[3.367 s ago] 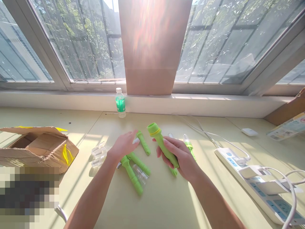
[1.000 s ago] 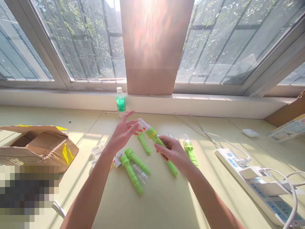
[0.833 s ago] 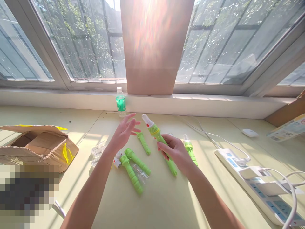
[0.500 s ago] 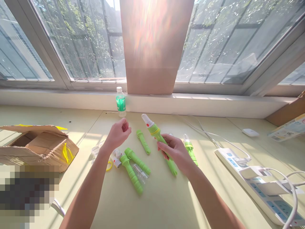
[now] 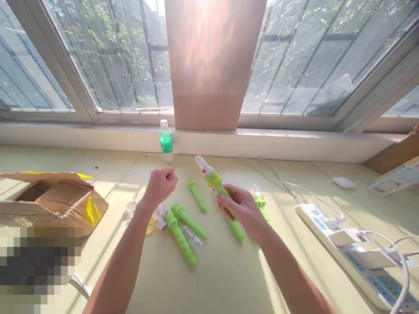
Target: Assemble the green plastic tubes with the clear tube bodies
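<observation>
From my head view, my right grip (image 5: 237,207) is wrapped around a green handle (image 5: 223,190), held tilted above the surface (image 5: 222,283), a white insert (image 5: 203,165) with a red dot rising from its threaded end. My left grip (image 5: 161,184) is curled into a fist; I cannot tell whether anything is inside. Below it lie white pieces (image 5: 160,223) and a yellow ring (image 5: 150,228).

A bright green handle (image 5: 224,190) is held slantwise over the table (image 5: 209,283), its threaded end (image 5: 211,176) pointing toward the table's far edge and a little left. A rounded white tip (image 5: 200,162) with a red dot (image 5: 204,171) stands in that end; a yellow ring (image 5: 216,180) circles it just below the threads. The lower part is hidden.
</observation>
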Demonstrator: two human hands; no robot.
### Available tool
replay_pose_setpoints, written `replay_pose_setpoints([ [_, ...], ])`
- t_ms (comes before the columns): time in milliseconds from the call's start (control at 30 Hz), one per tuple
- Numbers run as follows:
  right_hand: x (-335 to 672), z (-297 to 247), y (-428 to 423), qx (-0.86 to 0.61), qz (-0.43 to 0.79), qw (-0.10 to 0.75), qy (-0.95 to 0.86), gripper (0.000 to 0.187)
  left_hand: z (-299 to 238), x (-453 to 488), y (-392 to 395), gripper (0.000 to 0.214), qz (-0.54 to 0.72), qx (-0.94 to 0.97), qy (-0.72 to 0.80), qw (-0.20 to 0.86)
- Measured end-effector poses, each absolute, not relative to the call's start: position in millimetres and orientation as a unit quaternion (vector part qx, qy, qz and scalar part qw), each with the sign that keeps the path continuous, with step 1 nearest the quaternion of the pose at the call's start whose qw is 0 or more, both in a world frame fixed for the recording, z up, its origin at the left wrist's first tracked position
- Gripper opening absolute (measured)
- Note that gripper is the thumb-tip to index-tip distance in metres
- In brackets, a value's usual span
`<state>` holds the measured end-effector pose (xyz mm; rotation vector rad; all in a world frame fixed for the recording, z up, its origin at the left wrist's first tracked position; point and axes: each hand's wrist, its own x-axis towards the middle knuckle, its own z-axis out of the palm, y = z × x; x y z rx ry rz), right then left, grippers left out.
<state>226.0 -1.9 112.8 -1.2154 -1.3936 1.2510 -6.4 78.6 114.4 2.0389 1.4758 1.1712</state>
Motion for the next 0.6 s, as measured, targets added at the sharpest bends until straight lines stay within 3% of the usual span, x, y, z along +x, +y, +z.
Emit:
replay_pose_setpoints([
  [133, 226, 114, -2, -0.488, 0.503, 0.438, -0.563, 0.027, 117, -27, 82, 0.016, 0.336, 0.743, 0.531, 0.230],
  [300, 226, 114, -1, -0.487, 0.506, 0.437, -0.562, 0.027, 107, -68, 94, 0.052, 0.158, 0.709, 0.645, 0.238],
  [500, 227, 115, -1, -0.482, 0.507, 0.434, -0.568, 0.024, 79, -112, 113, 0.052, 0.052, 0.641, 0.726, 0.243],
  [600, 227, 115, -1, -0.484, 0.507, 0.431, -0.568, 0.025, 64, -128, 120, 0.040, 0.032, 0.621, 0.739, 0.260],
])
